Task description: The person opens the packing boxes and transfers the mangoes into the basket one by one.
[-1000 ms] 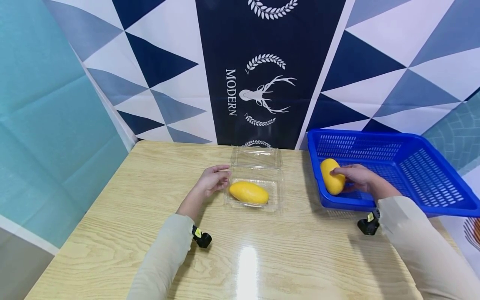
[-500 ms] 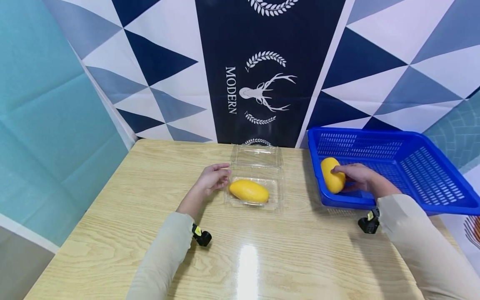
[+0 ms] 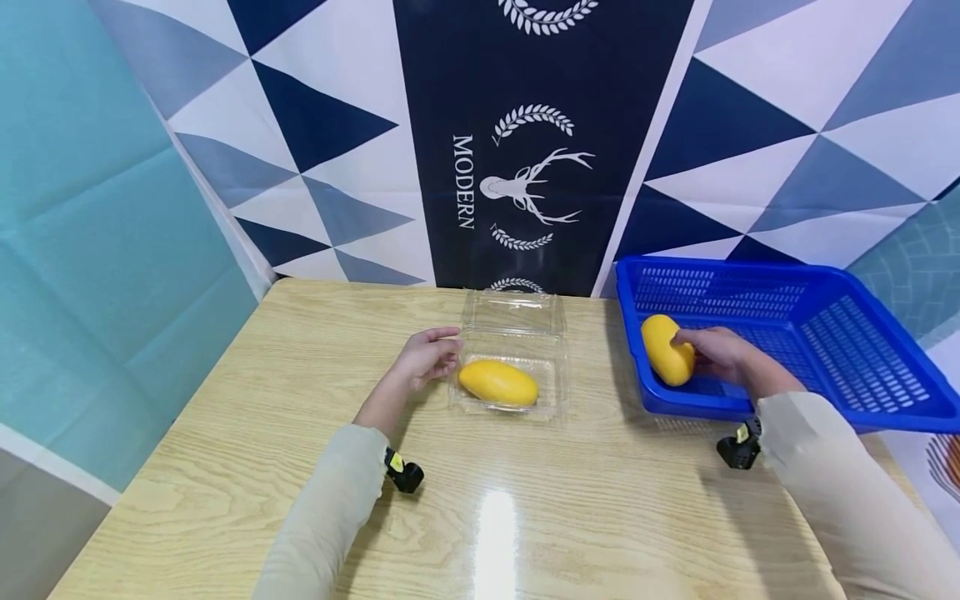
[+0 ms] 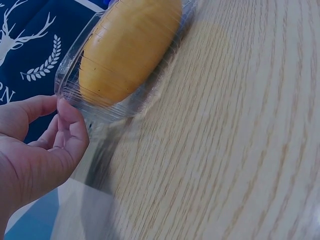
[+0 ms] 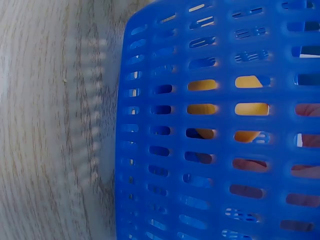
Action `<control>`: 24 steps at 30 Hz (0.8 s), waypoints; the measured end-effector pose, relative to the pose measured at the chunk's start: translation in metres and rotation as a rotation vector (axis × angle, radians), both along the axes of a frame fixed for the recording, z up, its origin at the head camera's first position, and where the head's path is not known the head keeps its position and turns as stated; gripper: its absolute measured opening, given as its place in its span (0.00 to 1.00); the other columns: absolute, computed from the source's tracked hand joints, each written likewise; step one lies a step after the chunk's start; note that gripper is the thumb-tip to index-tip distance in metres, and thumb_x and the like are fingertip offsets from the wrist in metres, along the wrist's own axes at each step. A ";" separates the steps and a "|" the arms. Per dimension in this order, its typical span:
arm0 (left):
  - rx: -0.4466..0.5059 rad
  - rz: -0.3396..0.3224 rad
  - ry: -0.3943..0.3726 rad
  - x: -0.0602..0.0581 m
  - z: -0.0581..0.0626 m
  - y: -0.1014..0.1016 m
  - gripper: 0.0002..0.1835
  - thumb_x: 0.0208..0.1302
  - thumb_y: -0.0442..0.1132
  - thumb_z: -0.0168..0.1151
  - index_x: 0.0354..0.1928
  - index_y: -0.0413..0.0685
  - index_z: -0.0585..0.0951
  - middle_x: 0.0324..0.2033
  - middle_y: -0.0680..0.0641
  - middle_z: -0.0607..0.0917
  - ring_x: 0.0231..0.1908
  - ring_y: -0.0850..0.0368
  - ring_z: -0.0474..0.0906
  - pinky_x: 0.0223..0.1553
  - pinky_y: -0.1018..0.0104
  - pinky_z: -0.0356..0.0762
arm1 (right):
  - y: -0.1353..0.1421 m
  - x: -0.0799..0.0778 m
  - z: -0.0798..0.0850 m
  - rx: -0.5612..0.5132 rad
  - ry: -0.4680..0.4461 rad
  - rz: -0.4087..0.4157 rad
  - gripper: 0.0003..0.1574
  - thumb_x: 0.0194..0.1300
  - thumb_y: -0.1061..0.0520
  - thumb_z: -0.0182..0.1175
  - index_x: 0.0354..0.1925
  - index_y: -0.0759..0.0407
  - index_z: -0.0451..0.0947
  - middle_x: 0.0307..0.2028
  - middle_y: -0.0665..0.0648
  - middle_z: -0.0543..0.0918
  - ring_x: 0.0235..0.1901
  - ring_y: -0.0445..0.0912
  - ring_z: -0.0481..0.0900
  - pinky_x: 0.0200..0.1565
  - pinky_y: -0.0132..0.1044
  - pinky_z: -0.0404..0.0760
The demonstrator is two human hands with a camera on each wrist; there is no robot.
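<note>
In the head view, a hinged clear plastic box [image 3: 551,379] stands with its lid up on the wooden table, and a yellow mango [image 3: 498,382] lies inside it. My left hand [image 3: 426,360] is at the box's left side; in the left wrist view its thumb and forefinger pinch the clear rim [image 4: 62,82]. On the right, my right hand [image 3: 720,354] reaches into a blue plastic basket [image 3: 772,283] and holds a second mango [image 3: 666,350] near the basket's left wall. Its thumb lies on the mango's right side; the other fingers are mostly hidden. Through the basket's slots, the right wrist view shows parts of this mango [image 5: 202,109].
The light wooden table [image 3: 570,517] reaches toward me. A patterned cloth [image 3: 525,125] hangs behind the table, close to the box and basket. The slotted basket wall [image 5: 175,115] stands between the right wrist camera and the right hand.
In the basket, my right hand has shifted slightly to the right, and the mango there has turned a little. The left hand and the box have stayed put.
</note>
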State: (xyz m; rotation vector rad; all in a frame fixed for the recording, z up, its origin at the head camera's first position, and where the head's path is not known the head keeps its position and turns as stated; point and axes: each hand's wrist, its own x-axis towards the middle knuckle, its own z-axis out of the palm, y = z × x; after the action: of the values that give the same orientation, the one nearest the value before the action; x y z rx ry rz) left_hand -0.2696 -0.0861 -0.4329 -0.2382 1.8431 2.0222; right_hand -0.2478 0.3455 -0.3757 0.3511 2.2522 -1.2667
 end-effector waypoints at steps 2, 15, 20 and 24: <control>0.004 -0.001 0.001 0.000 0.000 0.000 0.23 0.63 0.32 0.57 0.61 0.44 0.71 0.31 0.47 0.77 0.22 0.62 0.72 0.24 0.77 0.75 | 0.000 0.001 0.000 -0.011 0.000 -0.004 0.49 0.68 0.46 0.44 0.68 0.80 0.37 0.64 0.74 0.53 0.59 0.57 0.62 0.66 0.52 0.63; 0.014 -0.013 -0.003 0.001 0.001 0.000 0.24 0.64 0.31 0.57 0.63 0.42 0.69 0.31 0.47 0.76 0.22 0.63 0.72 0.24 0.77 0.74 | 0.005 0.001 -0.004 0.031 0.004 0.000 0.48 0.69 0.45 0.41 0.67 0.80 0.37 0.66 0.76 0.48 0.63 0.64 0.56 0.66 0.56 0.60; 0.014 0.002 -0.001 0.000 -0.002 0.000 0.24 0.63 0.31 0.57 0.62 0.43 0.70 0.31 0.47 0.76 0.21 0.63 0.72 0.23 0.77 0.74 | 0.004 0.002 -0.003 0.066 0.010 -0.002 0.48 0.69 0.44 0.41 0.67 0.81 0.39 0.65 0.76 0.51 0.62 0.64 0.57 0.66 0.56 0.61; 0.011 0.004 0.002 -0.001 -0.003 0.001 0.24 0.63 0.31 0.57 0.62 0.42 0.70 0.31 0.47 0.77 0.21 0.62 0.72 0.23 0.77 0.74 | 0.004 0.002 0.000 0.091 0.011 -0.013 0.48 0.69 0.42 0.40 0.67 0.80 0.41 0.66 0.77 0.51 0.63 0.65 0.56 0.66 0.57 0.61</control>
State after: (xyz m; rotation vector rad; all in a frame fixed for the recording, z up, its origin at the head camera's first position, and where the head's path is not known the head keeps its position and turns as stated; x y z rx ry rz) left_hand -0.2703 -0.0856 -0.4358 -0.2371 1.8340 2.0353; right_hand -0.2455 0.3495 -0.3758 0.3938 2.3262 -1.1776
